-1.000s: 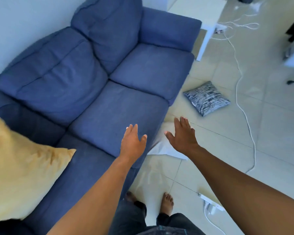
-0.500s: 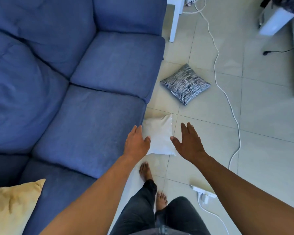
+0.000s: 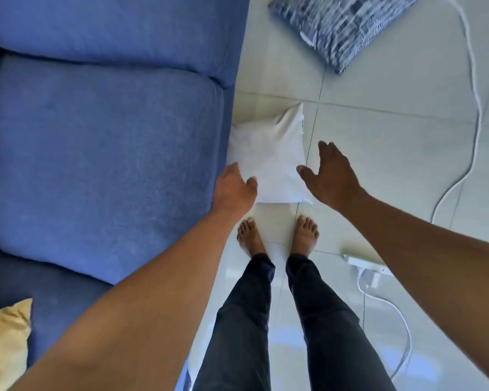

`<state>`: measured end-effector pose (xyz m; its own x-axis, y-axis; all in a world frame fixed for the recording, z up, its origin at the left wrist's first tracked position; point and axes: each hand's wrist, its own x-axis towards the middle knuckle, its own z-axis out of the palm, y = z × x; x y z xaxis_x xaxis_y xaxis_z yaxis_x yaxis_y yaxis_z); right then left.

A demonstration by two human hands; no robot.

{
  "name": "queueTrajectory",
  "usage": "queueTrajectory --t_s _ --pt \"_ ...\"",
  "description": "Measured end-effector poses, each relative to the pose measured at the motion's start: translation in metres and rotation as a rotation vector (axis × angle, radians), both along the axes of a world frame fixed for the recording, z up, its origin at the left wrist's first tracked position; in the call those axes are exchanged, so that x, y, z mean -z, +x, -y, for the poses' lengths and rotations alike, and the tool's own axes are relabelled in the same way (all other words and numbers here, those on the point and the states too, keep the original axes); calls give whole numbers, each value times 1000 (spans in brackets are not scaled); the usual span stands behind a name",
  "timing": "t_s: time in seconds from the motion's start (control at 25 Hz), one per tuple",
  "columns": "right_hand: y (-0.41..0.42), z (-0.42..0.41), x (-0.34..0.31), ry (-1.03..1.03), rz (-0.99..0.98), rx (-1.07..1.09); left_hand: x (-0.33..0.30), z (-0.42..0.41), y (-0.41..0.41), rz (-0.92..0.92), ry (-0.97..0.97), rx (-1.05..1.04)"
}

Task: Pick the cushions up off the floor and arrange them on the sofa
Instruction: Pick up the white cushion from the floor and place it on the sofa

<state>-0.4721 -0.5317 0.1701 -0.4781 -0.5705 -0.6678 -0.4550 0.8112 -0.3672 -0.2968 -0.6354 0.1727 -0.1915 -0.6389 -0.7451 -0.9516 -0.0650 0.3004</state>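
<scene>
A white cushion [image 3: 270, 159] lies on the tiled floor against the front of the blue sofa [image 3: 102, 153]. My left hand [image 3: 233, 189] is open at the cushion's left near corner, its thumb over the fabric edge. My right hand [image 3: 329, 176] is open over the cushion's right edge, fingers spread, holding nothing. A grey patterned cushion [image 3: 342, 26] lies on the floor farther away, at the top. A yellow cushion [image 3: 5, 345] rests on the sofa at the bottom left.
My bare feet [image 3: 277, 235] stand just short of the white cushion. A white cable [image 3: 474, 103] trails across the floor on the right. A white power strip [image 3: 364, 265] with a plugged charger lies beside my right foot.
The view has tilted down and moved closer to the floor. Both hands have dropped toward the white cushion and now flank it. The sofa back has left the view.
</scene>
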Motion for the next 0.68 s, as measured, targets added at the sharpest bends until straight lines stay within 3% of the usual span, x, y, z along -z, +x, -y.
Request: queueTrajectory --t_s 0.32,0.48,0.68 --pt "-33 29 211 23 44 69 213 36 -30 113 27 -153" --pt "-39 43 285 12 82 124 292 58 -19 101 32 -390" --pt "-35 43 345 27 281 483 346 69 -2 -34 82 -649"
